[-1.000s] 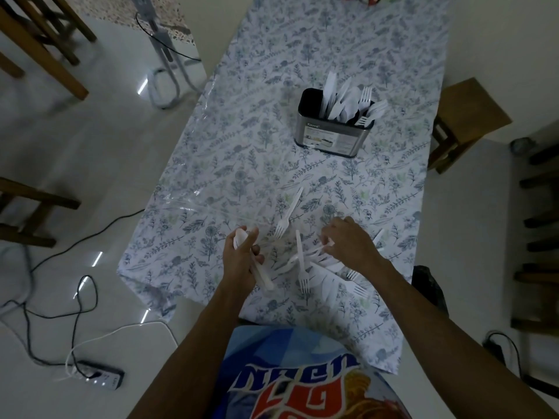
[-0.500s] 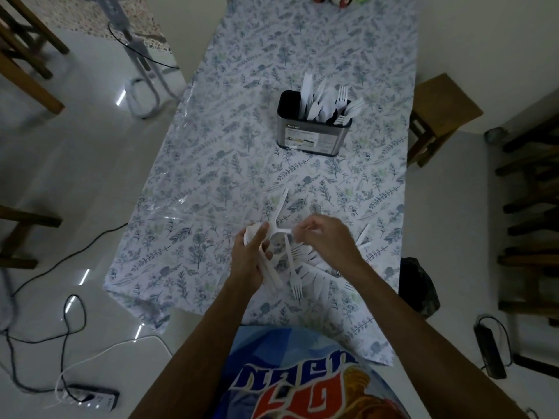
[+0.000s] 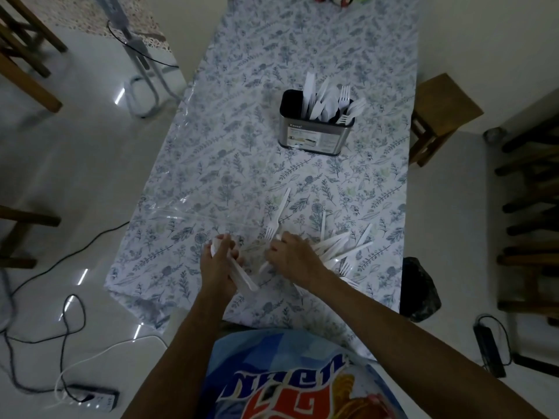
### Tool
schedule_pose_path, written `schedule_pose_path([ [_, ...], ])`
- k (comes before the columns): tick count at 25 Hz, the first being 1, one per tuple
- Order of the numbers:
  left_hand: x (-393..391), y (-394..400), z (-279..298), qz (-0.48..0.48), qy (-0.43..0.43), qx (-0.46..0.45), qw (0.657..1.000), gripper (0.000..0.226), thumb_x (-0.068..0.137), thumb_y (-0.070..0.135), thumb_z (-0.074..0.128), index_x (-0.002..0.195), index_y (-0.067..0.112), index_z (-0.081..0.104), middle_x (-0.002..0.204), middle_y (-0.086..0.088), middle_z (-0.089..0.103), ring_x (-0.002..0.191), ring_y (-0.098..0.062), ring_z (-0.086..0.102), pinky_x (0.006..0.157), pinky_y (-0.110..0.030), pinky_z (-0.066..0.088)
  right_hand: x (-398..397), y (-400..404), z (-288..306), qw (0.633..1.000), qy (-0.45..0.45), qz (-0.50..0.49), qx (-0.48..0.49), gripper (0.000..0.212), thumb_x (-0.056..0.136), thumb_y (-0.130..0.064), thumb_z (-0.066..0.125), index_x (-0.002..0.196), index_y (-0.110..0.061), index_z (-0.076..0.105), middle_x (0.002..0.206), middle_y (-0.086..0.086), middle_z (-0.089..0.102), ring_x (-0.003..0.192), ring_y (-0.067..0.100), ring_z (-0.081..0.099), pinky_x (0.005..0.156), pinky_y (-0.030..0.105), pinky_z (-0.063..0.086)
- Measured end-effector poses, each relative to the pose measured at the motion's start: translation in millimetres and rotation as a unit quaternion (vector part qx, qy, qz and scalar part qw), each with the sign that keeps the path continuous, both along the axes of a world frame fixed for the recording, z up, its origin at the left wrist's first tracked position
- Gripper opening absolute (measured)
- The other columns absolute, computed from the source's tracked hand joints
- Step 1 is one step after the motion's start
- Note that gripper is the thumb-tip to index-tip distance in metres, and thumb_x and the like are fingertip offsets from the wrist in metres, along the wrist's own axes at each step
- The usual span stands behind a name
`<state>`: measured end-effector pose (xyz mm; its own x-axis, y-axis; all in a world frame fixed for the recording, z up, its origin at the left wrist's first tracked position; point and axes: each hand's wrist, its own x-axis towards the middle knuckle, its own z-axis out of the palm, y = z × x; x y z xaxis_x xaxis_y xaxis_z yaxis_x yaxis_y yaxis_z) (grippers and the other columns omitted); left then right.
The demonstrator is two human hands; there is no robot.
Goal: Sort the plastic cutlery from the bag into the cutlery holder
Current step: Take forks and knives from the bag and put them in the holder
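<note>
Head cam, looking down over a counter (image 3: pixel 230 122) covered in a floral cloth under clear plastic.

The left hand (image 3: pixel 218 265) is curled around a small bundle of white plastic cutlery (image 3: pixel 242 275). The fingers wrap the handles, with the rounded ends poking out above the fist and the long ends sticking out below, toward the near edge.

The right hand (image 3: pixel 292 255) is palm-down on the loose pile of cutlery (image 3: pixel 340 247) near the front of the counter. Its fingers are bent down onto the pieces at the pile's left edge, but honestly I can't tell if they're pinching one or just pressing on it, because the fingertips are hidden under the hand. The rest of the pile fans out to the right of that hand, knives and forks mixed.

One fork (image 3: pixel 276 214) lies by itself just past the right hand, tines almost at the knuckles.

The cutlery holder (image 3: pixel 316 137) stands upright further back, well apart from both hands, already stuffed with white knives and forks.

A wooden stool (image 3: pixel 444 108) sits off the right edge.
</note>
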<state>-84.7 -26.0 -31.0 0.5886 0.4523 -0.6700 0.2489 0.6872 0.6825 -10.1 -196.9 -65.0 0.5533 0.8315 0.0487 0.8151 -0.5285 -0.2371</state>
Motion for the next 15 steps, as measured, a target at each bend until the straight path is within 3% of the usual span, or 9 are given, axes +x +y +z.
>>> schedule_pose_path([
  [2,5.1,2.4,4.1,-0.012,-0.008,0.026,1.000,0.017,0.097,0.018,0.066,0.112,0.013,0.059,0.082,-0.001,0.061,0.061,-0.010,0.056,0.053,-0.023,0.051,6.8,9.3,19.2,0.987,0.093,-0.065,0.113,0.017,0.091,-0.023,0.062,0.095,-0.016,0.076,0.085,0.003,0.073,0.076,0.022,0.064,0.072,0.034,0.054],
  [3,8.7,2.9,6.8,-0.024,-0.013,0.034,0.999,0.022,0.097,0.020,0.068,0.115,0.012,0.058,0.083,0.000,0.061,0.063,-0.010,0.056,0.054,-0.024,0.051,10.1,12.8,37.2,0.958,0.186,-0.131,0.172,0.021,0.095,-0.028,0.060,0.100,-0.016,0.077,0.086,0.001,0.075,0.074,0.017,0.066,0.074,0.033,0.055],
  [5,18.4,0.4,15.5,-0.056,-0.031,0.045,0.997,0.027,0.096,0.024,0.069,0.116,0.011,0.057,0.083,-0.001,0.059,0.065,-0.011,0.057,0.055,-0.025,0.051,19.8,13.5,73.4,0.862,0.338,-0.257,0.275,0.020,0.095,-0.033,0.066,0.104,-0.017,0.075,0.087,-0.004,0.077,0.074,0.007,0.070,0.071,0.023,0.056],
  [7,31.7,-7.8,29.0,-0.086,-0.051,0.053,0.994,0.028,0.096,0.028,0.069,0.113,0.010,0.055,0.084,-0.003,0.059,0.067,-0.013,0.060,0.057,-0.027,0.053,30.3,5.2,100.2,0.779,0.413,-0.325,0.342,0.020,0.090,-0.034,0.073,0.102,-0.017,0.071,0.086,-0.003,0.078,0.077,0.009,0.073,0.070,0.023,0.057],
  [8,38.6,-13.4,36.8,-0.106,-0.062,0.056,0.991,0.028,0.096,0.031,0.068,0.111,0.010,0.056,0.085,-0.006,0.060,0.070,-0.016,0.064,0.060,-0.029,0.055,32.0,0.7,109.6,0.757,0.430,-0.340,0.357,0.022,0.088,-0.034,0.076,0.099,-0.016,0.068,0.085,-0.002,0.078,0.077,0.012,0.074,0.070,0.025,0.058],
  [9,44.9,-19.6,42.6,-0.131,-0.069,0.063,0.987,0.029,0.096,0.035,0.066,0.109,0.010,0.057,0.087,-0.009,0.063,0.074,-0.020,0.068,0.063,-0.033,0.057,30.5,-2.3,113.3,0.753,0.431,-0.350,0.352,0.024,0.087,-0.033,0.078,0.097,-0.015,0.066,0.083,-0.001,0.078,0.073,0.012,0.074,0.068,0.027,0.059],
  [11,53.4,-32.3,48.5,-0.189,-0.071,0.098,0.975,0.033,0.098,0.042,0.060,0.107,0.011,0.062,0.089,-0.013,0.068,0.078,-0.025,0.069,0.065,-0.037,0.059,18.1,-4.8,110.4,0.786,0.401,-0.351,0.314,0.022,0.086,-0.031,0.078,0.091,-0.015,0.065,0.078,-0.001,0.076,0.065,0.010,0.072,0.063,0.027,0.059],
  [13,54.1,-44.5,47.2,-0.224,-0.070,0.119,0.965,0.041,0.100,0.049,0.052,0.108,0.011,0.064,0.088,-0.012,0.069,0.075,-0.024,0.067,0.062,-0.035,0.057,1.0,-4.1,100.8,0.824,0.333,-0.359,0.283,0.019,0.086,-0.031,0.078,0.081,-0.017,0.065,0.072,-0.004,0.072,0.063,0.009,0.069,0.063,0.035,0.060],
  [15,46.8,-53.7,43.2,-0.230,-0.066,0.111,0.965,0.052,0.097,0.059,0.047,0.107,0.011,0.065,0.088,-0.016,0.068,0.074,-0.025,0.066,0.059,-0.032,0.056,-11.0,-4.0,90.0,0.828,0.302,-0.378,0.282,0.019,0.086,-0.032,0.077,0.077,-0.019,0.066,0.067,-0.007,0.069,0.061,0.007,0.065,0.060,0.037,0.056],
])
